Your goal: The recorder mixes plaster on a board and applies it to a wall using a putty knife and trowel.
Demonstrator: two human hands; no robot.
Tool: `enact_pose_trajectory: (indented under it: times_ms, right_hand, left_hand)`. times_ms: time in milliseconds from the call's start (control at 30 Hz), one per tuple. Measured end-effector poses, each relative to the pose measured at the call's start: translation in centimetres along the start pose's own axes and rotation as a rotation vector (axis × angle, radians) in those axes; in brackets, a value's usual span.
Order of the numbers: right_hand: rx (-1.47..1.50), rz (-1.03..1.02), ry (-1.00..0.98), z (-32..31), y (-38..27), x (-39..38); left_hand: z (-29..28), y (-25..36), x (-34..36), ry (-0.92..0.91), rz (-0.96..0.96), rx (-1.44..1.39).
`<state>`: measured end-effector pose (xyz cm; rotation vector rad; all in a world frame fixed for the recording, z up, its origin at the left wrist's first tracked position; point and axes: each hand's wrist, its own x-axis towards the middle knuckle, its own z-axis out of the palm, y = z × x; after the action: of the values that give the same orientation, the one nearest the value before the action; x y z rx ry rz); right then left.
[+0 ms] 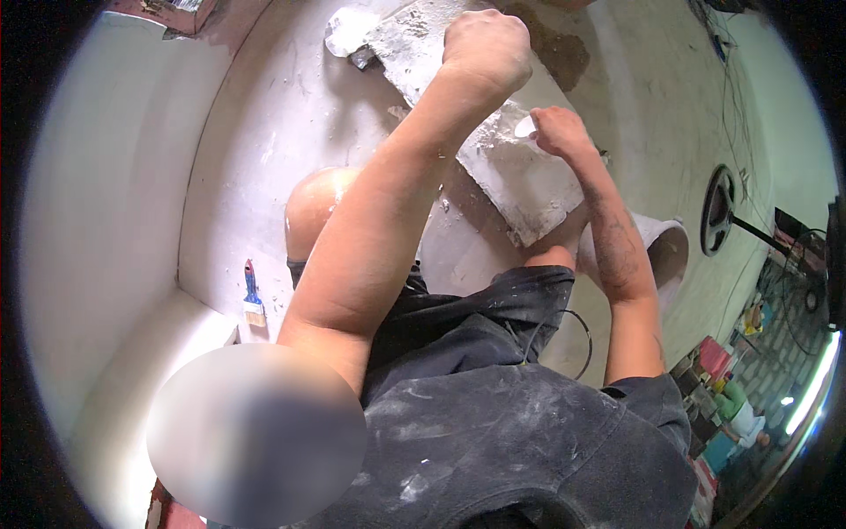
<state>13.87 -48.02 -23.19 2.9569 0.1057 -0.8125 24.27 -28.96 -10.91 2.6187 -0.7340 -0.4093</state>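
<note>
Scraping or spreading, seemingly: right hand (562, 132) grasps small white piece (525, 129) over pale slab (533, 187), which lies before the knees. Left hand (488, 49) clenched over slab's far part; cannot tell if it holds anything. Next move likely calls for steady contact.

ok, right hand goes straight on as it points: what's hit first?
Probably the white-coated slab, just ahead of the right hand and the white piece it seems to hold. The left hand lies farther that way in the picture; depth unclear.
</note>
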Motion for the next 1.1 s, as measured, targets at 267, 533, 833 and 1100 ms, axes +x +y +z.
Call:
enact_pose_trajectory:
  times_ms: [267,533,833,1100]
  right_hand:
    - [0.521,0.227,0.170,0.1,3.7,-7.7]
    - [0.768,0.758,0.794,0.7,9.7,-30.6]
    - [0.569,1.163,0.465,15.3,18.0,-37.0]
    - [0.904,1.042,0.704,11.2,14.5,-33.8]
  left_hand:
    - [0.3,-0.1,0.1,0.008,0.031,0.080]
    - [2.4,1.9,1.0,0.024,0.154,0.113]
    - [3.8,3.8,1.7,-0.014,0.132,-0.039]
    - [7.5,6.4,0.8,-0.108,-0.057,-0.717]
